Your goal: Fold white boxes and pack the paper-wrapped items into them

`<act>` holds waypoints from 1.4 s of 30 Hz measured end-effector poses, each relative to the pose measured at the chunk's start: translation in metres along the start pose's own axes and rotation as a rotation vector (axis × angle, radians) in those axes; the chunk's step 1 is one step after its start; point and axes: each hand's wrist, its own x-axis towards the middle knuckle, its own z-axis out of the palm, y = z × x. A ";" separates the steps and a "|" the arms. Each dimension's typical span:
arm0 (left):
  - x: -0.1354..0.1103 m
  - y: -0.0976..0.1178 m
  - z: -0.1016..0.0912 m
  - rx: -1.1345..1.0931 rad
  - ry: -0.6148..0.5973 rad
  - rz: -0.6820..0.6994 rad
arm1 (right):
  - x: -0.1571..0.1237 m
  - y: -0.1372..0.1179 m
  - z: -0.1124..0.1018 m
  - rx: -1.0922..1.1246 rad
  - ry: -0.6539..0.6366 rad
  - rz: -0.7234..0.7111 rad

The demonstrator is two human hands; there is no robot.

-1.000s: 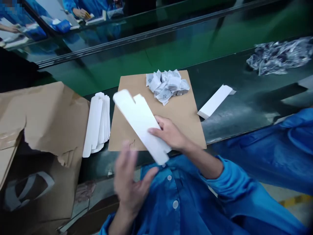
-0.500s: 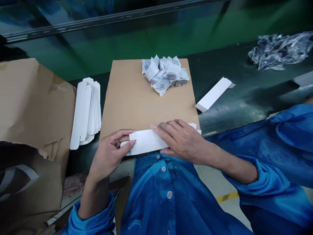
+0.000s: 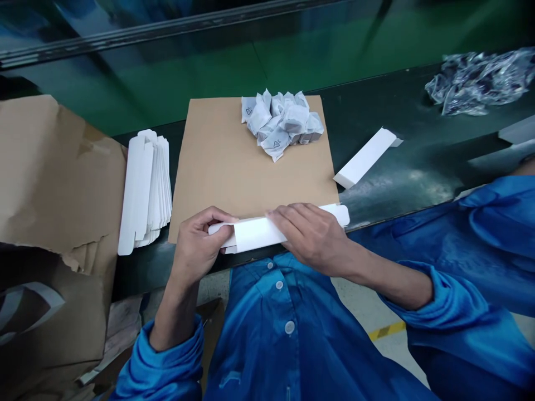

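Observation:
A long white carton (image 3: 258, 234) lies across the front edge of a flat cardboard sheet (image 3: 217, 167), its end flaps sticking out. My left hand (image 3: 200, 239) pinches the flaps at the left end between thumb and fingers. Over the right half of the carton my right hand (image 3: 311, 236) is wrapped, fingers on top; a rounded flap shows beyond it. Several small parcels in white printed wrapping (image 3: 280, 122) sit heaped at the back of the sheet. To the right, another white carton (image 3: 365, 159) stands formed, with a flap out at its far end.
A stack of flat white cartons (image 3: 146, 189) lies left of the sheet. Further left is a big torn cardboard box (image 3: 54, 178). Crumpled clear plastic (image 3: 480, 81) rests at the back right of the dark green bench (image 3: 401, 195). A co-worker's blue sleeve (image 3: 493, 223) is at the right.
The carton has turned in my hands and looks narrower and more squared, with its right flap now sticking out. My left hand has shifted slightly right and up.

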 end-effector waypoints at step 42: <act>-0.020 -0.007 0.052 0.320 0.097 0.438 | 0.040 0.012 0.005 1.439 0.119 0.486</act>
